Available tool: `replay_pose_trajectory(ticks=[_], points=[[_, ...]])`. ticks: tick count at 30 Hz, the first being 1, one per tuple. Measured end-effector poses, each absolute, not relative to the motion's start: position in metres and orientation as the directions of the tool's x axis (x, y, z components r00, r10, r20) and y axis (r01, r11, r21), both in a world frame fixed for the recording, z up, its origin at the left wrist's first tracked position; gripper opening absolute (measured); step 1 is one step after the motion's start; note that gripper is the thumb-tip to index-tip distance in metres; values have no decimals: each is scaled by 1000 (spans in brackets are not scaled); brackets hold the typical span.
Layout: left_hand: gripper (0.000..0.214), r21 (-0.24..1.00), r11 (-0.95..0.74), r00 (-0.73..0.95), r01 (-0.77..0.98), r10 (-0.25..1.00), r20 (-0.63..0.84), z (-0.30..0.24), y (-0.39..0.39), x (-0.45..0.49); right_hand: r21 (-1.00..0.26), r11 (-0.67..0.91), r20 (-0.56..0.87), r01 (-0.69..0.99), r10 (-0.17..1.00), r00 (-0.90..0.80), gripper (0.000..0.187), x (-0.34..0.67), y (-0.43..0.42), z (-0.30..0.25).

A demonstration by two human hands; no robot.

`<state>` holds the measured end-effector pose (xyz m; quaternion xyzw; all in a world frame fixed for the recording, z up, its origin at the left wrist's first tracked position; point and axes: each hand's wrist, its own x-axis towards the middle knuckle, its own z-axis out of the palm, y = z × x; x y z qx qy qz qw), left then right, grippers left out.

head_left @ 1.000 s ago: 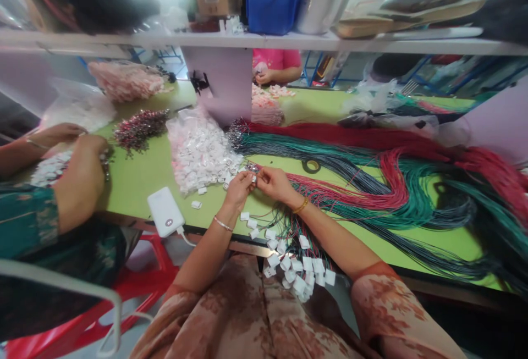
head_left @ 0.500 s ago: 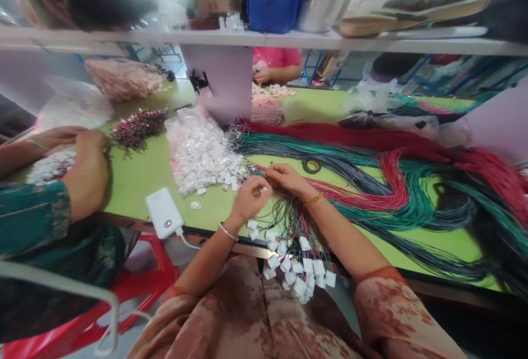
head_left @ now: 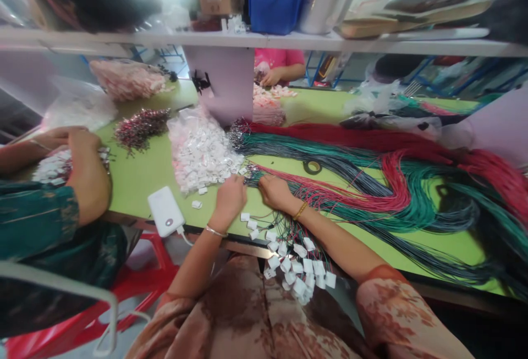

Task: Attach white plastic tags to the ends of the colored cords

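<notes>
My left hand [head_left: 231, 198] is closed at the lower edge of a heap of white plastic connectors [head_left: 204, 153], its fingertips beside the loose ones. What those fingers hold is hidden. Close by on the right, my right hand [head_left: 277, 193] has its fingers pinched together over the metal-tipped ends of a bundle of red, green and dark wires [head_left: 325, 191]; I cannot make out what is in the pinch. Between the two hands lie the silvery wire tips [head_left: 251, 170]. Wires with white connectors [head_left: 303, 265] on their ends hang over the table's front edge, below my right forearm.
A white power bank [head_left: 165, 211] with a cable lies at the front edge. Behind the wires is a roll of black tape [head_left: 312, 167]. To the left, a co-worker's hands [head_left: 84, 147] are over more white connectors. A shelf [head_left: 264, 40] with a blue bin [head_left: 276, 4] spans above.
My left hand has moved left and away from my right hand, down to the connector heap. My right hand has shifted slightly left and lower, toward the wire tips.
</notes>
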<state>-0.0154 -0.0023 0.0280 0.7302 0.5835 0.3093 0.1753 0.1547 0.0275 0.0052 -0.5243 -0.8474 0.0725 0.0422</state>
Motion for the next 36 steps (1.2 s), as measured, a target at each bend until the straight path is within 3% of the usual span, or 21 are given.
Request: replay_pose_trajectory(ticks=[3, 6, 10, 14, 17, 19, 21, 24, 27, 31, 36], points=[[18, 416, -159, 101, 895, 982, 159, 20, 11, -38, -163, 421, 17, 893, 906, -424, 23, 156, 27, 5], [18, 329, -187, 159, 926, 981, 112, 14, 11, -40, -193, 441, 28, 877, 895, -444, 25, 157, 27, 8], [24, 345, -158, 144, 925, 987, 67, 16, 4, -36, -216, 458, 21, 862, 885, -465, 24, 158, 28, 9], [24, 509, -138, 77, 849, 987, 139, 22, 4, -44, -288, 444, 75, 849, 894, -442, 22, 165, 33, 7], [14, 769, -135, -102, 624, 962, 252, 28, 12, -50, -373, 436, 145, 819, 899, -413, 19, 174, 38, 7], [13, 940, -116, -190, 322, 964, 184, 33, 20, -49, -485, 421, 180, 766, 906, -383, 18, 178, 40, 8], [21, 999, -40, -185, -19, 982, 36, 37, 29, -44, -645, 397, 193, 653, 911, -364, 18, 177, 43, 11], [28, 928, 87, -119, -361, 983, -139, 39, 40, -34, -824, 348, 193, 446, 914, -356, 20, 167, 48, 17], [22, 835, 137, -71, -533, 976, -206, 34, 46, -27, -892, 325, 214, 315, 916, -339, 22, 154, 50, 26], [21, 764, 179, 33, -620, 979, -203, 27, 45, -24, -915, 316, 232, 252, 921, -313, 22, 144, 50, 36], [18, 773, 240, 135, -587, 971, -198, 24, 38, -18, -904, 307, 236, 299, 939, -251, 18, 146, 44, 37]])
